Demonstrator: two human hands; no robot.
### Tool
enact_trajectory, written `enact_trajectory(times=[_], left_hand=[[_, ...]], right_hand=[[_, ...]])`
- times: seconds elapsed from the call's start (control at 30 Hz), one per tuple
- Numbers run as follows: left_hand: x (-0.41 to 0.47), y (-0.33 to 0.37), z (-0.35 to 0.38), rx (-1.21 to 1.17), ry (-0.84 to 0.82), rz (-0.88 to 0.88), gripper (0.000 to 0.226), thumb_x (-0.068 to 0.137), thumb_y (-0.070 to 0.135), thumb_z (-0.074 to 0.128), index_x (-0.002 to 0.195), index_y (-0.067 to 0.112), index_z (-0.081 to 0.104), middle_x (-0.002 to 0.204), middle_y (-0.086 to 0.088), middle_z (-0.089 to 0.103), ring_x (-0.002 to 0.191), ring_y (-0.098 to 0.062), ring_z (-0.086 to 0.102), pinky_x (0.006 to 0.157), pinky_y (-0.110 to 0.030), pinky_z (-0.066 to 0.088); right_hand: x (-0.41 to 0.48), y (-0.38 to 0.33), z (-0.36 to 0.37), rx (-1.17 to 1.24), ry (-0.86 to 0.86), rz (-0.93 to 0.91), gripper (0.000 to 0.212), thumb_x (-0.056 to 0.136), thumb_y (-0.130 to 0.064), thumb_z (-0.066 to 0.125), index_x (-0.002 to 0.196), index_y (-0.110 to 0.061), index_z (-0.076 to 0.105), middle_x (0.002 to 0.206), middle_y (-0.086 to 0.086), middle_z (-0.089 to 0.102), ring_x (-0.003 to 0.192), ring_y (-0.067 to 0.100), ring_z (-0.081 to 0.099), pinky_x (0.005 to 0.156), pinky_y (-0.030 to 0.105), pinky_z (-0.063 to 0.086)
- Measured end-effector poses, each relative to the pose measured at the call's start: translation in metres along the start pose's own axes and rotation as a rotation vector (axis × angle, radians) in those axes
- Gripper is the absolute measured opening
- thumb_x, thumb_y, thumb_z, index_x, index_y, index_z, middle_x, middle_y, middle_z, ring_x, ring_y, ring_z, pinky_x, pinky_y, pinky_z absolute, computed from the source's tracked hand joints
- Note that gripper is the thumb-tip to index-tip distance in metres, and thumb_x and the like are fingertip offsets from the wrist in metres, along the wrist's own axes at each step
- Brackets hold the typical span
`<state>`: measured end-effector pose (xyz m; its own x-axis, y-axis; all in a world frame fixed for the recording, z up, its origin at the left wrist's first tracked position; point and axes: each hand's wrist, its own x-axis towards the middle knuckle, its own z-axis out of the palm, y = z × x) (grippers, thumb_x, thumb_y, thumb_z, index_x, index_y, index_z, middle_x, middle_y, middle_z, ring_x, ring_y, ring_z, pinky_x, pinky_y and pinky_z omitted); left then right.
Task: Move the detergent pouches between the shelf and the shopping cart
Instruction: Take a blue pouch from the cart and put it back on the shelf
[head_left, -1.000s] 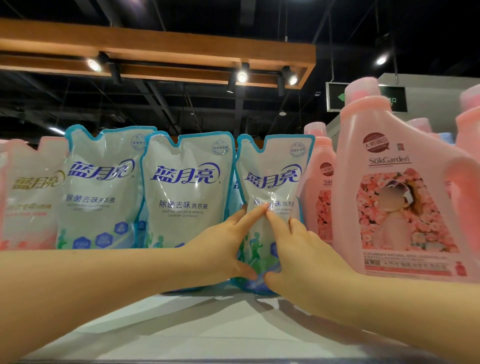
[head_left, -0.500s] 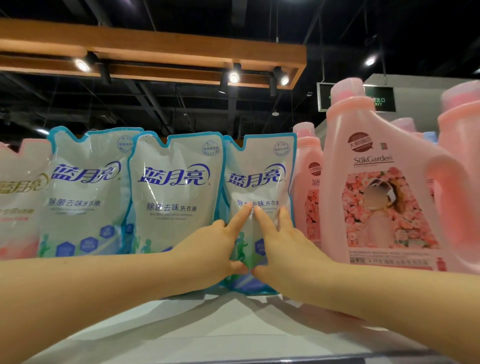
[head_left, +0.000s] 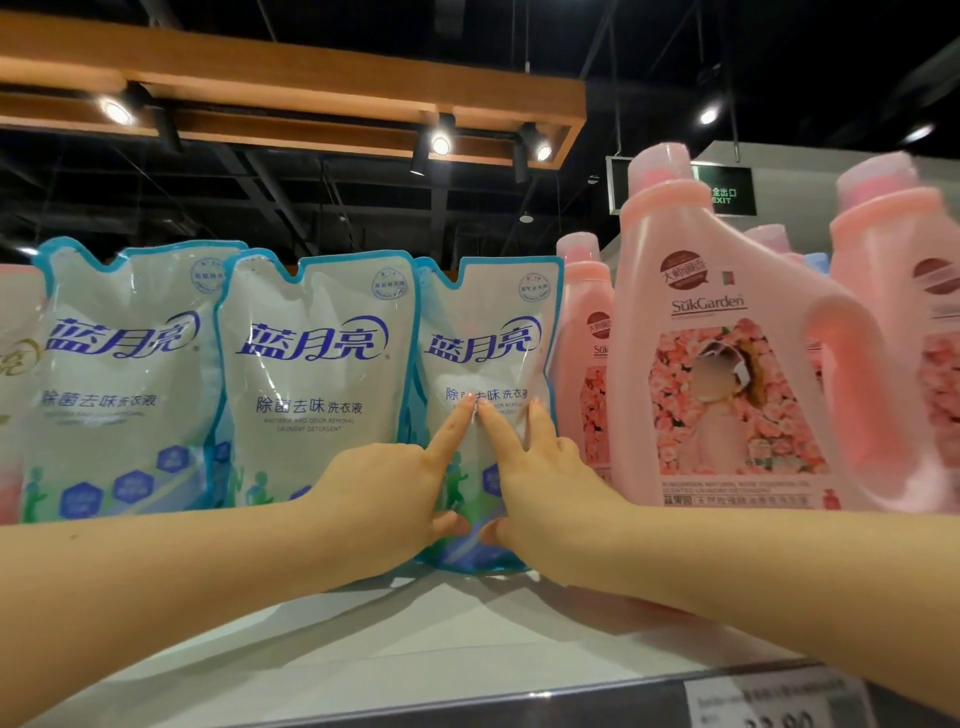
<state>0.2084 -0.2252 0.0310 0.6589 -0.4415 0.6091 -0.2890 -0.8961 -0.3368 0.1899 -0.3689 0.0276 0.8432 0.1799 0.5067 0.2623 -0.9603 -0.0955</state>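
White shelf board (head_left: 363, 649) runs across the bottom of the view, with a dark front strip carrying a blurred price label (head_left: 779, 701). Overhead hangs a wooden beam (head_left: 291, 98) fitted with spotlights. To the right a large pink handled bottle (head_left: 727, 374) with a rose label stands near the shelf's front; another pink bottle (head_left: 893, 322) stands just beside it at the right edge, and a smaller pink bottle (head_left: 584, 364) stands further back, close against the pouches. All are capped, and their contents cannot be made out. Three white-and-blue detergent pouches stand upright in a row, overlapping at the edges: the left pouch (head_left: 119, 374), the middle pouch (head_left: 317, 374) and the right pouch (head_left: 488, 332), which is hemmed between the middle pouch and the smaller pink bottle. A pink pouch (head_left: 15, 389) shows partly at the far left. Both bare arms reach over the shelf. The left hand (head_left: 384, 499) and the right hand (head_left: 545, 499) lie flat against the front of the right pouch, fingers straight, index fingertips meeting at its printed text and thumbs touching its lower part; neither hand is curled around it.
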Motion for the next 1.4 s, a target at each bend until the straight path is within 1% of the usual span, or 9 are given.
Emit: enact_trajectory(times=[0.2,0.37,0.63,0.73,0.83,0.97,1.23,1.33,1.4], left_hand=[[-0.007,0.001,0.000,0.054,-0.023,0.050,0.110,0.080,0.065,0.051,0.135,0.030,-0.037,0.102,0.003,0.057,0.088,-0.020,0.060,0.067,-0.032,0.044],[-0.007,0.001,0.000,0.123,-0.038,0.067,0.109,0.082,0.060,0.052,0.130,0.028,-0.040,0.109,0.002,0.054,0.091,-0.021,0.060,0.064,-0.032,0.041],[-0.008,-0.001,0.003,0.084,-0.003,0.083,0.105,0.085,0.055,0.052,0.136,0.026,-0.035,0.109,-0.001,0.043,0.075,-0.018,0.042,0.062,-0.032,0.036],[-0.007,-0.002,0.003,0.069,0.005,0.096,0.104,0.085,0.055,0.052,0.136,0.026,-0.034,0.112,-0.002,0.043,0.080,-0.020,0.047,0.064,-0.031,0.038],[-0.007,-0.004,0.002,0.050,-0.014,0.096,0.105,0.084,0.055,0.053,0.138,0.027,-0.033,0.115,-0.003,0.044,0.093,-0.024,0.056,0.073,-0.037,0.047],[-0.007,-0.007,-0.003,0.042,-0.026,0.094,0.106,0.084,0.052,0.057,0.140,0.028,-0.030,0.113,-0.004,0.047,0.092,-0.024,0.058,0.077,-0.041,0.052],[-0.011,-0.008,-0.008,0.106,0.027,0.116,0.102,0.084,0.053,0.055,0.142,0.028,-0.025,0.112,-0.001,0.049,0.090,-0.022,0.058,0.064,-0.034,0.046],[-0.009,-0.009,-0.013,0.119,0.055,0.119,0.094,0.085,0.053,0.053,0.146,0.030,-0.014,0.111,0.002,0.050,0.092,-0.021,0.059,0.061,-0.031,0.041],[-0.005,-0.011,-0.022,0.114,0.103,0.124,0.078,0.089,0.048,0.050,0.147,0.033,0.001,0.109,0.003,0.052,0.093,-0.021,0.058,0.062,-0.031,0.041]], right_hand=[[-0.004,-0.001,-0.001,-0.089,-0.039,0.021,0.115,0.081,-0.031,0.071,0.142,-0.036,-0.027,0.150,0.018,-0.028,0.128,0.041,0.032,0.104,0.047,0.036],[-0.005,0.000,0.000,-0.140,-0.064,0.027,0.116,0.083,-0.028,0.068,0.139,-0.031,-0.033,0.147,0.026,-0.032,0.119,0.041,0.046,0.097,0.042,0.042],[0.000,0.001,0.003,-0.044,-0.057,0.027,0.116,0.080,-0.020,0.071,0.140,-0.040,-0.027,0.150,0.010,-0.033,0.121,0.034,0.043,0.096,0.038,0.044],[0.000,0.002,0.003,-0.048,-0.048,0.015,0.116,0.080,-0.019,0.071,0.141,-0.040,-0.026,0.150,0.011,-0.032,0.119,0.034,0.045,0.096,0.037,0.044],[-0.001,0.002,0.002,-0.061,-0.046,0.018,0.115,0.081,-0.022,0.070,0.140,-0.040,-0.026,0.150,0.012,-0.032,0.122,0.035,0.043,0.097,0.038,0.043],[-0.003,0.002,0.001,-0.092,-0.033,0.005,0.113,0.083,-0.025,0.069,0.140,-0.039,-0.028,0.150,0.015,-0.031,0.121,0.036,0.043,0.097,0.039,0.042],[-0.007,0.002,-0.005,-0.166,-0.037,-0.023,0.115,0.083,-0.029,0.069,0.139,-0.035,-0.032,0.151,0.022,-0.025,0.121,0.039,0.044,0.098,0.041,0.043],[-0.010,0.001,-0.009,-0.161,-0.050,-0.033,0.114,0.084,-0.028,0.068,0.139,-0.035,-0.032,0.151,0.021,-0.024,0.122,0.038,0.045,0.098,0.041,0.043],[-0.011,0.001,-0.013,-0.164,-0.072,-0.036,0.116,0.082,-0.029,0.069,0.140,-0.034,-0.031,0.152,0.019,-0.023,0.123,0.038,0.044,0.098,0.041,0.043]])
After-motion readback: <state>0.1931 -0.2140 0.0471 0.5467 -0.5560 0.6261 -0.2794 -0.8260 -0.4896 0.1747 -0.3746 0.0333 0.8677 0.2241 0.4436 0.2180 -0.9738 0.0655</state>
